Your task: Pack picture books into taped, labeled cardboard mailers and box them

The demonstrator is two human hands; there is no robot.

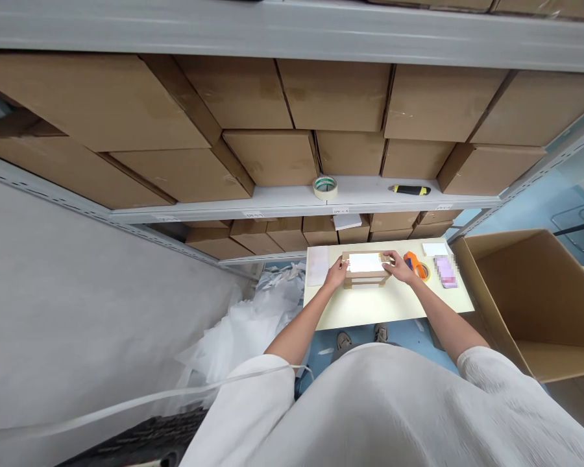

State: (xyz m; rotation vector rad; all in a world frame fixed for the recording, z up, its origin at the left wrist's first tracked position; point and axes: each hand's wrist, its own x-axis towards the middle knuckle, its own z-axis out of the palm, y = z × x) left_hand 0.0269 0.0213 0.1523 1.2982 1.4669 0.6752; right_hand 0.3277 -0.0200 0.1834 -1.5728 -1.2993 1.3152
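Clamps left hand (337,272) on the left end of the small carton (365,275) and right hand (397,267) on its right end, with orange tape dispenser (411,261) further right.

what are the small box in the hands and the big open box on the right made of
Small box: brown, matt, likely cardboard, with straight folded-looking edges. Big open box: probably matt cardboard too, given its tan panels and thin cut edges.
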